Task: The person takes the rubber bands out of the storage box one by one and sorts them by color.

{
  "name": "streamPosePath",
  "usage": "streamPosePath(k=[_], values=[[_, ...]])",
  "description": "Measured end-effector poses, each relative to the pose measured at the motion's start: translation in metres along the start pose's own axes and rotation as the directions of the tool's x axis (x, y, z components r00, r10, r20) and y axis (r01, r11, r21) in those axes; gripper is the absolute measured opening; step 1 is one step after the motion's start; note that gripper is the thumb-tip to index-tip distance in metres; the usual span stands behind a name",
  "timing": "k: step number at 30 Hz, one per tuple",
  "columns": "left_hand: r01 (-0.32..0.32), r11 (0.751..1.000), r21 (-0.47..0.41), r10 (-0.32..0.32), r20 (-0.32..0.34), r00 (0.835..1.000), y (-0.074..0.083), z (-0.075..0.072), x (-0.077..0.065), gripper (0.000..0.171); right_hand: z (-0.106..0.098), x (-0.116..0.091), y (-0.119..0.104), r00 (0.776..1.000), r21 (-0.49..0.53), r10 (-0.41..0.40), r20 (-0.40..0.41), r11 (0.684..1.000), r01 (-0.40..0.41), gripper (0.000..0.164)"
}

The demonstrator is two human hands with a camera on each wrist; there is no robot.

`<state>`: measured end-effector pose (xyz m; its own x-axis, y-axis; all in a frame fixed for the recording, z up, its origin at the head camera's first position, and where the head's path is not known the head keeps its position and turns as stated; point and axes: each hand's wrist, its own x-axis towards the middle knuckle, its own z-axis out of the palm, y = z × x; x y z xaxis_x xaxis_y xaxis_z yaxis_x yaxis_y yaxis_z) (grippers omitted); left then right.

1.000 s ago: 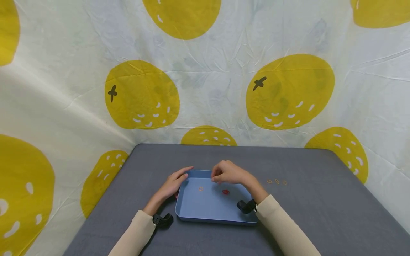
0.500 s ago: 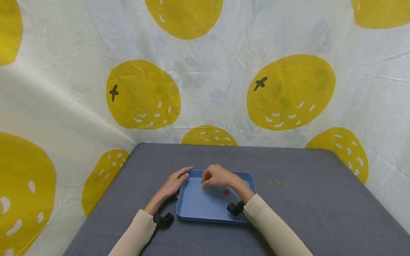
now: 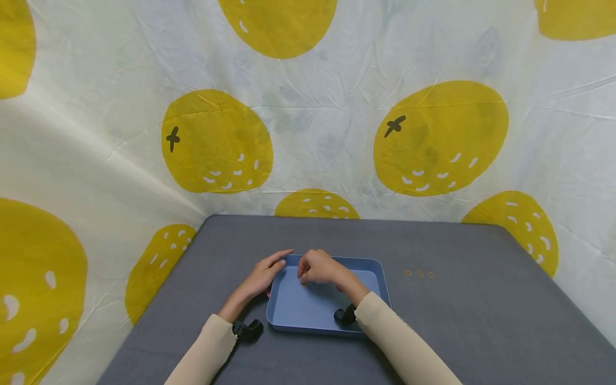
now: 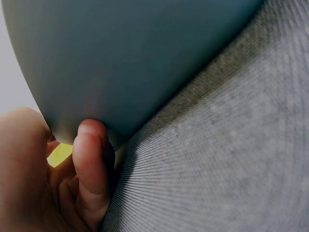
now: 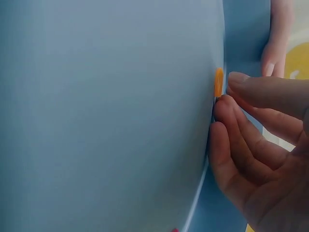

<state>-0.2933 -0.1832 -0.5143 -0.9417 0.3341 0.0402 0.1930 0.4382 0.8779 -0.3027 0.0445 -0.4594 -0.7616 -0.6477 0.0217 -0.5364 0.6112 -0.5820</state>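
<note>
A shallow blue tray [image 3: 308,315] lies on the grey table. My left hand [image 3: 262,275] holds its left side, thumb at the rim; in the left wrist view a curled finger [image 4: 91,159] touches the outer wall. Inside the tray, my right hand [image 3: 317,267] reaches down with bent fingers. An orange rubber band [image 5: 218,82] is right by its fingertips in the right wrist view, with a small gap to the thumb. A small red thing [image 5: 175,230] shows only as a sliver there; the right forearm mostly covers it in the head view.
Three orange rubber bands [image 3: 420,273] lie in a row on the grey tabletop [image 3: 481,310], right of the tray. Behind the table hangs a white cloth [image 3: 322,133] with large yellow fruit prints.
My right hand has moved left across the tray to the orange rubber band, and its forearm now covers most of the red thing. The left hand stays at the tray's side.
</note>
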Motion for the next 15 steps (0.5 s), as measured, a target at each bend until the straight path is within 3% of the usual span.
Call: streamPosePath(k=[15], values=[[-0.007, 1.000, 0.009, 0.007, -0.008, 1.000, -0.0004, 0.0010, -0.0019, 0.042, 0.0032, -0.0037, 0.0020, 1.000, -0.049, 0.007, 0.026, 0.999, -0.006, 0.018]])
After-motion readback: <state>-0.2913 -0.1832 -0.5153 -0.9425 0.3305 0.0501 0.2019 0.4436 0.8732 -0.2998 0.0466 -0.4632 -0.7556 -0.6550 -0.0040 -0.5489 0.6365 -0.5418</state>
